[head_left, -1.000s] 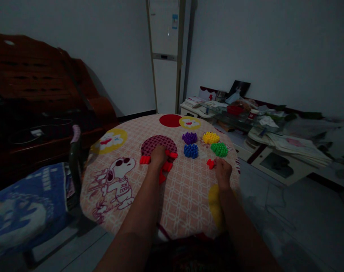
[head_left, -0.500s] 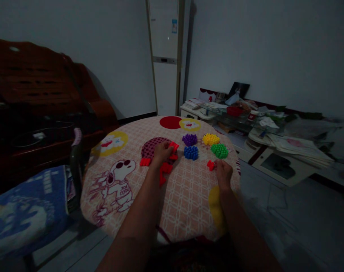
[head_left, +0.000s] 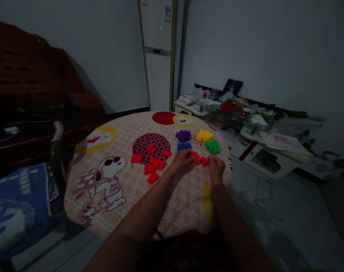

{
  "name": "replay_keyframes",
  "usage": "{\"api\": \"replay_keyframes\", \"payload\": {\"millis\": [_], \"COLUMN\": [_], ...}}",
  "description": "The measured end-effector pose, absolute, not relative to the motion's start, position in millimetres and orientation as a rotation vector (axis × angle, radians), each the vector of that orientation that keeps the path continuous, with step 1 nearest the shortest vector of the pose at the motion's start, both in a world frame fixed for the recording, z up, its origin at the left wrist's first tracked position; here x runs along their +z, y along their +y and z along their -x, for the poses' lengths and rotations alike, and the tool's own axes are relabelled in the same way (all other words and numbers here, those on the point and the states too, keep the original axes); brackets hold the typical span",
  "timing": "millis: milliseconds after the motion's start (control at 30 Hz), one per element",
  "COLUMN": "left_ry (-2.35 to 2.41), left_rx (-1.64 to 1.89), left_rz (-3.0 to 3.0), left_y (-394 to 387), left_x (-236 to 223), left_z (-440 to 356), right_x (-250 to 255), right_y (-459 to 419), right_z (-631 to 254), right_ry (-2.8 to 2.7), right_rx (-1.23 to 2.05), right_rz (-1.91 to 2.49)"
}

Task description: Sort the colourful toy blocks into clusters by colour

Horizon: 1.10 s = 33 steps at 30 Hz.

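My left hand [head_left: 183,161] pinches a small red plastic piece [head_left: 195,156] above the right half of the table. Close beside it, my right hand [head_left: 217,169] pinches another red plastic piece [head_left: 204,161]; the two pieces are nearly end to end, and I cannot tell whether they touch. Several loose red pieces [head_left: 152,178] lie scattered on and around the dark pink round patch [head_left: 140,142] of the tablecloth. Just behind my left hand sits a blue knobbly cluster [head_left: 184,146], partly covered by the fingers.
Purple [head_left: 183,135], yellow [head_left: 204,135] and green [head_left: 212,147] knobbly clusters stand towards the table's far right. A patterned cloth covers the round table [head_left: 109,219]. At left are a chair with a blue cover [head_left: 21,200] and a wooden bench [head_left: 47,71]; a cluttered cabinet [head_left: 268,155] stands right.
My left hand has picked a red piece from the pile and carried it right, up to the piece in my right hand. My right hand keeps its hold. The view has turned slightly right.
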<state>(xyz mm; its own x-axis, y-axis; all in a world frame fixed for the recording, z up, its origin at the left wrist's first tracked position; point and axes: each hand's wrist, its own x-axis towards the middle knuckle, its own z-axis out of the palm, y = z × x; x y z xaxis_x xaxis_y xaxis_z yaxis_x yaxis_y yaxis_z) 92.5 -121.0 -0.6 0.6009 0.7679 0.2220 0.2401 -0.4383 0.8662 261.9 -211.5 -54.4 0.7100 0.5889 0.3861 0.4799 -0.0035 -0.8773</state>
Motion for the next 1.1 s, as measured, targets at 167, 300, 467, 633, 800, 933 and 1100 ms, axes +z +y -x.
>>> {"api": "replay_keyframes", "payload": {"millis": [167,300,467,633,800,933,1100], "left_ry": [0.817,0.881,0.878,0.782,0.628,0.592,0.694], "left_rx": [0.814,0.816,0.818,0.832,0.831,0.792,0.751], "left_rz": [-2.074,-2.233,-2.438,-2.515,-2.502,-2.493,-2.396], "left_y": [-117,-121,-134,-146,-153,-153,-151], "left_x": [3,5,7,-5,-16,-6,3], "left_z": [-88,-88,-90,-102,-108,-105,-106], "right_x": [-53,-51,-50,-50,-52,-54,-59], "right_y": [-212,-213,-212,-213,-213,-212,-209], "right_z": [-261,-262,-261,-261,-262,-264,-266], "right_ry": [-0.876,-0.871,-0.864,-0.86,-0.874,-0.887,-0.876], "right_rx": [0.114,0.116,0.161,0.17,0.127,0.125,0.121], "right_rz": [1.641,1.645,1.647,1.653,1.648,1.647,1.646]}}
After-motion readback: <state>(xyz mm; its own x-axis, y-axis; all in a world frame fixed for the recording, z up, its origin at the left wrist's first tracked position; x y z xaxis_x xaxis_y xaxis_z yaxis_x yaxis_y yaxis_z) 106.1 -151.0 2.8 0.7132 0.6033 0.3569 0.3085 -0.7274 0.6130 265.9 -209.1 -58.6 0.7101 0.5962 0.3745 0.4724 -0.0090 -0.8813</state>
